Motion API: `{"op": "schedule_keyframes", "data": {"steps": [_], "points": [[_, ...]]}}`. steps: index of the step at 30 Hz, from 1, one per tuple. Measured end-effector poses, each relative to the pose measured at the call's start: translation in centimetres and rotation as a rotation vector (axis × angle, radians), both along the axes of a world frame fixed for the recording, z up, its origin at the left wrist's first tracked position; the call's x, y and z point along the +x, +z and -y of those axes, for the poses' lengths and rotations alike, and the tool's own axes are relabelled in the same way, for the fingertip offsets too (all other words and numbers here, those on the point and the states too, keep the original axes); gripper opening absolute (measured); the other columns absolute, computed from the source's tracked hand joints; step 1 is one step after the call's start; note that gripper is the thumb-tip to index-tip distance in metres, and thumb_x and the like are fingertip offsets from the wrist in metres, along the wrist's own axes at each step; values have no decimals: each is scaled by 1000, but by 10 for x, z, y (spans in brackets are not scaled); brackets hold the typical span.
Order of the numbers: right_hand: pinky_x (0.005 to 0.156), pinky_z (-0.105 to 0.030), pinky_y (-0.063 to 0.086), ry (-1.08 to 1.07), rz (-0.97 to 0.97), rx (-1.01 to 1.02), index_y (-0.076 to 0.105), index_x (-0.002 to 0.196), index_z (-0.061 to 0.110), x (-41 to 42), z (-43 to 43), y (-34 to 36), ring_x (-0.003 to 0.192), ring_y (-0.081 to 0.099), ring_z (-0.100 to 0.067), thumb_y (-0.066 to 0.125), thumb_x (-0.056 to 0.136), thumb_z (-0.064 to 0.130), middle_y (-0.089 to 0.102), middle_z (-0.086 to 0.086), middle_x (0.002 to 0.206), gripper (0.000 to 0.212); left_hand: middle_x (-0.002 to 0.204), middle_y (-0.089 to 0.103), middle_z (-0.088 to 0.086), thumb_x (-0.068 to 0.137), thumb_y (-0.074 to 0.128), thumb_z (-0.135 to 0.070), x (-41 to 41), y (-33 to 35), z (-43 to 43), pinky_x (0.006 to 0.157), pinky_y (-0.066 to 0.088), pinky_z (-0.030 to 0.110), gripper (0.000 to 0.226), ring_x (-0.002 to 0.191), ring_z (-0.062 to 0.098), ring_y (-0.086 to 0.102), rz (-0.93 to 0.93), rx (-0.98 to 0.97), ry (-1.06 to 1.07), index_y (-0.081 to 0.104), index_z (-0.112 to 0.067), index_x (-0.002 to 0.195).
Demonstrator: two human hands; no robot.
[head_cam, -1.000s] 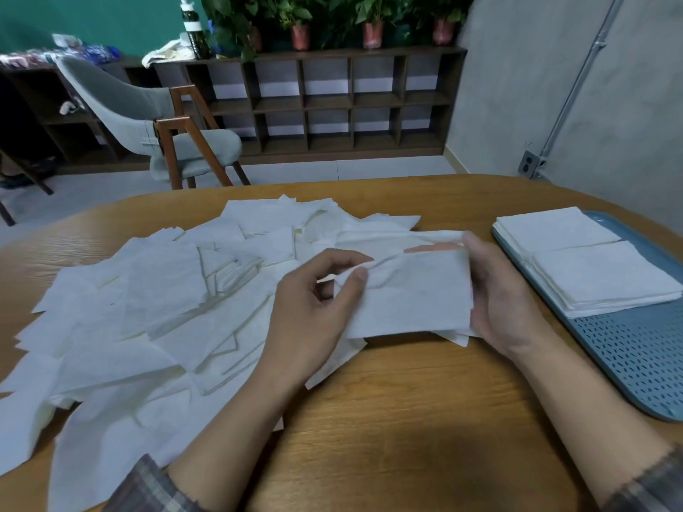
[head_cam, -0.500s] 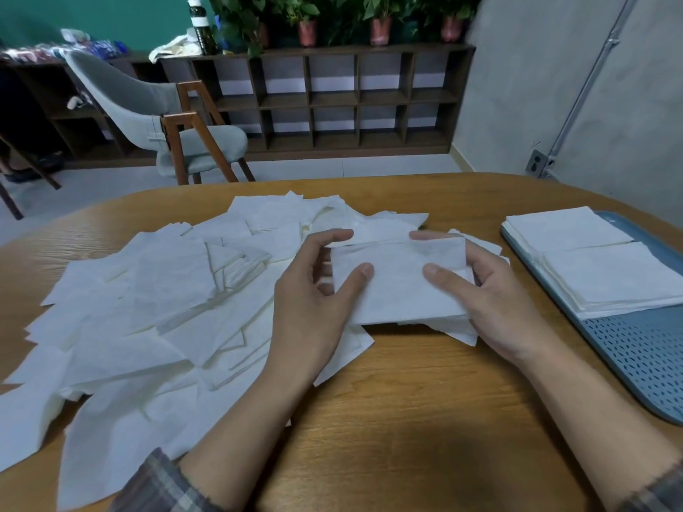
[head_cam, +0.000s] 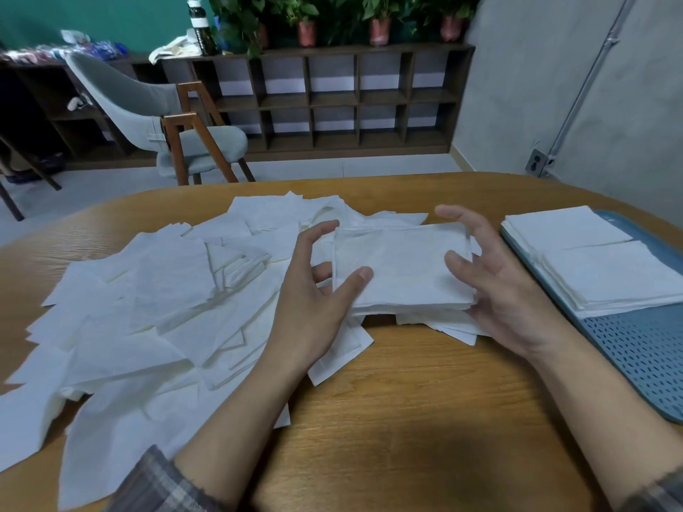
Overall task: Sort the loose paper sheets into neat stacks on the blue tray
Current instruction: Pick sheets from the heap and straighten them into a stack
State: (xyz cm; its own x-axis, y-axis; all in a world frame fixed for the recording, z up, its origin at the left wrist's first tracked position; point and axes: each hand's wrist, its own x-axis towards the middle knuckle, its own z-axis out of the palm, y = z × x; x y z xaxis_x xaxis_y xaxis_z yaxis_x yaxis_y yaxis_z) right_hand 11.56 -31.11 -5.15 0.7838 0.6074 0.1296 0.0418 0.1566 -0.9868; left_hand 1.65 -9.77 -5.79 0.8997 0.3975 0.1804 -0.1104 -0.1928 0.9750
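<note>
Two squared stacks sat on the blue tray at three o'clock. By my reckoning, well under half was done. The loose paper sheets sprawled from nine to eleven o'clock across the wooden counter — thin, soft, creased, corners every which way. At twelve o'clock I saw a small bundle held between both hands: left hand with its thumb on top and fingers curled at the far edge, right hand cupping the other end, both clamped on it. The tray's floor was perforated.
</note>
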Motion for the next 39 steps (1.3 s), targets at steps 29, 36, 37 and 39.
{"op": "schedule_keyframes", "data": {"steps": [29,36,37,39], "points": [[98,-4,42,-465,323,-171,80,109,24,6,1,-9,120,63,6,71,96,5,77,19,115,25,103,71,-6,101,67,-23,22,-52,24,82,56,41,14,99,16,63,131,858,-198,79,-17,105],[94,0,40,-456,317,-205,81,109,25,3,0,-6,118,62,10,71,96,5,76,22,114,25,92,69,-9,101,68,-25,20,-46,20,73,53,38,11,90,13,56,205,918,-192,78,-20,99],[93,1,39,-454,320,-214,81,109,25,3,0,-5,118,62,11,71,96,6,76,23,114,25,93,68,-9,101,68,-25,18,-44,21,75,52,36,10,90,13,55,226,921,-191,77,-19,99],[92,1,38,-448,316,-223,81,109,25,3,0,-4,117,62,11,71,96,6,76,23,114,25,95,68,-9,100,68,-24,15,-38,23,81,50,35,9,92,14,55,263,909,-195,74,-18,98]]}}
